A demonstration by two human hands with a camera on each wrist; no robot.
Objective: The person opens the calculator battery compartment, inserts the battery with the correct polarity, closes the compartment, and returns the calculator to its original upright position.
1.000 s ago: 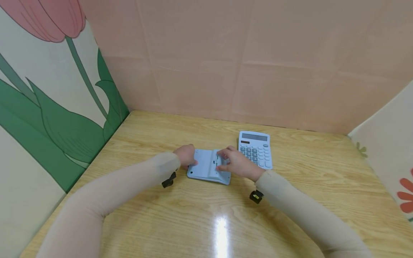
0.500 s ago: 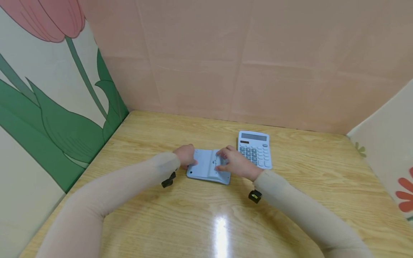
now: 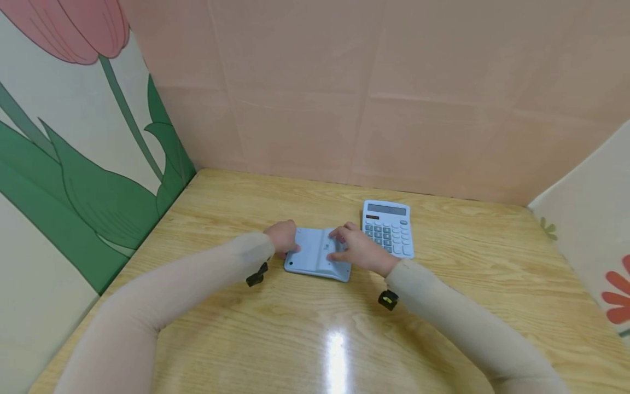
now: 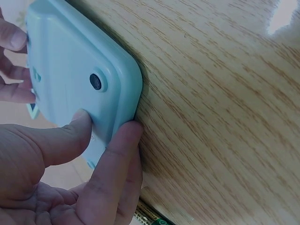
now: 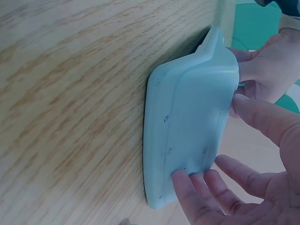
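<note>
We see a pale blue calculator (image 3: pixel 309 256) lying face down at the centre of the head view, its long axis running roughly left to right. Its thicker, raised end points to the right of the frame and the thinner end to the left, with a dark round foot (image 4: pixel 96 82) near one corner. Our left hand (image 3: pixel 283 237) pinches that thinner end, thumb on the back and fingers against the edge. Our right hand (image 3: pixel 360 250) touches the raised end with spread, gently bent fingers, thumb and fingertips well apart rather than closed together.

Just beside, up and to the right, we have a second calculator (image 3: pixel 388 227), face up, its screen toward the top of the frame. At the bottom of the left wrist view, a green-and-gold cylinder (image 4: pixel 151 215) lies partly hidden behind our fingers.

The table (image 3: pixel 236 339) is glossy, yellowish wood grain, with a bright reflection at lower centre. A creased pinkish sheet (image 3: pixel 369 109) spans the top; a tulip picture (image 3: pixel 83 33) fills the upper left, and a red flower (image 3: pixel 619 298) shows at the right edge.

We can read no brand; small marks on the calculator's back and the digits on the keys are too small for us.
</note>
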